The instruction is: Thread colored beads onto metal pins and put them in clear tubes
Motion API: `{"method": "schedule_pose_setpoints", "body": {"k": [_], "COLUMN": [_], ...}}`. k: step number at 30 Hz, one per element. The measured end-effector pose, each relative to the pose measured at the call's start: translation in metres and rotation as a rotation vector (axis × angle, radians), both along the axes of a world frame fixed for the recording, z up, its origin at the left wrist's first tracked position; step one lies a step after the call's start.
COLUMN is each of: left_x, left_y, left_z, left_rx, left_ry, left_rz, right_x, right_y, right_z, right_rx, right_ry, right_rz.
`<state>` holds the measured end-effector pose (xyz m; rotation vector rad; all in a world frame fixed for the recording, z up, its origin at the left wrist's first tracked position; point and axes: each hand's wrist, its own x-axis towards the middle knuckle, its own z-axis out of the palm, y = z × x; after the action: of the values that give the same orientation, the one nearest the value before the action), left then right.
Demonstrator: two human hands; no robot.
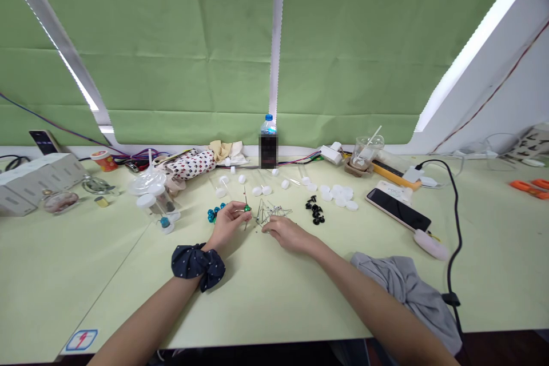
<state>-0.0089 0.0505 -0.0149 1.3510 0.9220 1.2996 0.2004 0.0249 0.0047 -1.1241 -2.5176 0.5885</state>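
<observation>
My left hand [230, 221] pinches a small shiny green ball [247, 209] between thumb and fingertips, with a thin dark rod standing upright through or behind it. Just to the right, my right hand [286, 233] reaches down to a loose heap of thin metal pins [274, 210]. Its fingers are drawn together at the heap's near edge, and whatever is between them is hidden. Several shiny blue balls [213, 214] lie close behind my left hand. Small black round-headed pieces [316, 210] are scattered right of the pins.
White round caps [338, 195] and clear tubes lie behind the hands. Two lidded tubs [148, 203] stand left. On the right are a phone [398, 209], a pink mouse-like object [430, 245], a black cable [455, 229] and grey cloth [397, 283]. A bottle [269, 124] stands at the back.
</observation>
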Motion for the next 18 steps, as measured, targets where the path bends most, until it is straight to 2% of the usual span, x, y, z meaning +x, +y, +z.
{"method": "schedule_pose_setpoints", "body": {"k": [11, 18], "left_x": [0.0010, 0.0058], "left_y": [-0.0026, -0.0066], "left_z": [0.0006, 0.0014], "left_rx": [-0.029, -0.079], "left_ry": [-0.033, -0.009], "left_rz": [-0.067, -0.121], "right_x": [-0.0004, -0.0054], "right_y": [0.0036, 0.0029], "right_z": [0.0017, -0.0004], "right_rx": [0.152, 0.177], "right_ry": [0.476, 0.534], "right_rz": [-0.105, -0.113]}}
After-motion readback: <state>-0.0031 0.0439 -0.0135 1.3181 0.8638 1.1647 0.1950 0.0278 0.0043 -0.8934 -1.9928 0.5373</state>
